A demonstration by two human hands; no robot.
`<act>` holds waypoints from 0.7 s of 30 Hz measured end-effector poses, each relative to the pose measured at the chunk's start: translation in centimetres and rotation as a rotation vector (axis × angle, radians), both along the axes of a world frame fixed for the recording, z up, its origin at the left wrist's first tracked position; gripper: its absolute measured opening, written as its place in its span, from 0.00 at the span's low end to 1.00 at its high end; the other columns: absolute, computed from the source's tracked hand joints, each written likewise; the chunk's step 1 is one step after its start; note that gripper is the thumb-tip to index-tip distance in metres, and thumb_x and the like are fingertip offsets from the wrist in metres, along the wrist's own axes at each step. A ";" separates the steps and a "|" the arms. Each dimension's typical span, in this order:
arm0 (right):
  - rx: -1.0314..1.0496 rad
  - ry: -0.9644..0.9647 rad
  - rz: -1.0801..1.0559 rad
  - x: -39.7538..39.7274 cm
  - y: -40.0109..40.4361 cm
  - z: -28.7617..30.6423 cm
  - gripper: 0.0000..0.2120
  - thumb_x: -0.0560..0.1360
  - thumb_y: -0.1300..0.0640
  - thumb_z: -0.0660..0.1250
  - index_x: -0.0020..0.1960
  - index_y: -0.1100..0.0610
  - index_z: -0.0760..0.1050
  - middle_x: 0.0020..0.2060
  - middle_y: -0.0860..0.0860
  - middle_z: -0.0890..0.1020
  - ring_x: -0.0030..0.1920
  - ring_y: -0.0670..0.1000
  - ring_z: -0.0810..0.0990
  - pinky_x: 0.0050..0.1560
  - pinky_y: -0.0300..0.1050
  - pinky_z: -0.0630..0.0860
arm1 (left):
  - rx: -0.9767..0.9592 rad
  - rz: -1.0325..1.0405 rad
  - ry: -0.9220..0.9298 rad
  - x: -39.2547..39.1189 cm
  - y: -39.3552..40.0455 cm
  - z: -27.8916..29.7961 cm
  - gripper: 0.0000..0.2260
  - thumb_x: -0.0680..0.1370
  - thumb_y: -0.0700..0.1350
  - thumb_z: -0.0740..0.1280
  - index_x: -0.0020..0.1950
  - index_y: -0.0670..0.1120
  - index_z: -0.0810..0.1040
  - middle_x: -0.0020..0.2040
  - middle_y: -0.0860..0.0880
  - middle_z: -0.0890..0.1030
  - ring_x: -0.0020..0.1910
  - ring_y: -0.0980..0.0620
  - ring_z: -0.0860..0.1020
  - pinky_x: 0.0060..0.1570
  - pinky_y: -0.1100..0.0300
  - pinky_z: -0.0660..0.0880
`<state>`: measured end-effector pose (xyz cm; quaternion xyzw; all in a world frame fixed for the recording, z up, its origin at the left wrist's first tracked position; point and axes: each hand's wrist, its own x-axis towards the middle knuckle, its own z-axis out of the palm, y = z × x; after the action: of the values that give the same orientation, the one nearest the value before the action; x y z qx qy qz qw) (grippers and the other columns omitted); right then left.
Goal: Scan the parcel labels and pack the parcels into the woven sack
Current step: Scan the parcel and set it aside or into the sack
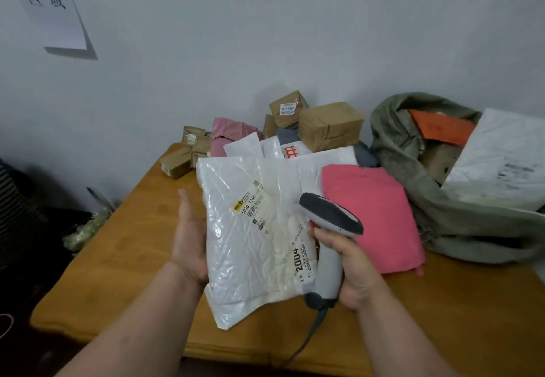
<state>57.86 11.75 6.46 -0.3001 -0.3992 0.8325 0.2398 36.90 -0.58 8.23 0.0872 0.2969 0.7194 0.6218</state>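
Scanning: the step in hand looks like reading a label, with the scanner [330, 238] brought up against the white parcel [253, 238].
Left hand: the left hand [188, 247] props the parcel from its left edge; palm and thumb show, the fingers are hidden behind the plastic, so how firmly they curl I cannot tell.
Right hand: the right hand [354, 264] is wrapped round the scanner's handle, head pointing up and left over the parcel.
Label: the label [250, 205] lies just up-left of the scanner head, tilted; a second printed strip sits beside the handle.
Sack: the sack [413, 170] lies open to the right of the scanner hand, beyond a pink parcel [374, 217], with parcels already inside.
Pile: more boxes [330, 126] and bags lie behind the held parcel on the table [124, 247].
Next: probably aim the head squarely at the barcode, then carry the parcel rightward past the pink one into the sack's mouth.
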 end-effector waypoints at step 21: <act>0.448 -0.143 -0.367 7.5 4.7 1.3 0.14 0.71 0.64 0.77 0.42 0.43 0.86 0.40 0.47 0.87 0.44 0.47 0.85 0.40 0.38 0.80 | -0.466 0.316 0.741 10.0 9.3 -1.3 0.10 0.72 0.46 0.77 0.52 0.48 0.83 0.46 0.50 0.87 0.47 0.46 0.85 0.55 0.46 0.80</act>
<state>65.39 16.49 7.80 -0.3646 -0.5280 0.6432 0.4177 46.86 8.76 6.97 0.1501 0.6625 0.6397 0.3595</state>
